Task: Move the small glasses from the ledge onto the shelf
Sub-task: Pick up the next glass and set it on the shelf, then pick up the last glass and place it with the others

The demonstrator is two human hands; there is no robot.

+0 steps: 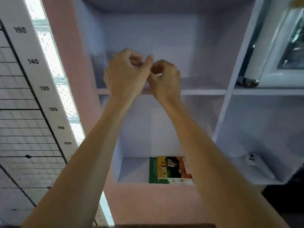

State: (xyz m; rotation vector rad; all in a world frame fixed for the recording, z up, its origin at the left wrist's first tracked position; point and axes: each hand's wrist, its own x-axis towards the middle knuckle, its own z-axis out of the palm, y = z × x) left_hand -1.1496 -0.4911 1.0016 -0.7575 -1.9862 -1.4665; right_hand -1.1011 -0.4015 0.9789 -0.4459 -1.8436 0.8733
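Fingers of both hands are curled loosely inward, and nothing can be seen gripped in either. The left hand and right hand are raised together in front of the shelf, thumbs nearly touching.

Just beyond the left fingers, toward the shelf's left back corner, a faint clear shape is seen that is judged to be a glass. It is blurred and partly hidden by the hand, so its count and exact outline cannot be told. It appears upright, transparent and thin-walled, hardly distinct from the pale wall behind it. The ledge is not in view.

A knock is the main risk: the glass stands just beside the left knuckles, and a sideways swing of that hand as it is drawn away could tip it or push it against the side wall. Because the glass is so hard to see, it could also be struck when another is set down. Smooth glass could slip from a loose pinch.
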